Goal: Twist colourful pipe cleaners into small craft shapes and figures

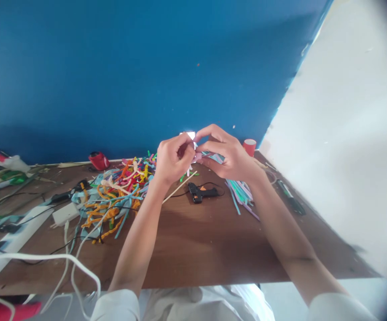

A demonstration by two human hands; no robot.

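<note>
Head view: left hand point(172, 159) and right hand point(231, 157) pinch a small pale-lilac fuzzy piece point(198, 157) above the brown tabletop point(196, 240), seemingly mid-work, with multicoloured twisted fuzzy stems point(123, 191) heaped left, straight pastel fuzzy stems point(241, 191) loose right, amount left unclear.

Left hand point(175, 158) and right hand point(228, 154) at centre, fingertips close together, grip detail too small to read, colourful fuzzy stems point(120, 191) centre-left, black glue gun point(200, 192) below centre, pale strips point(240, 192) right of centre.
</note>
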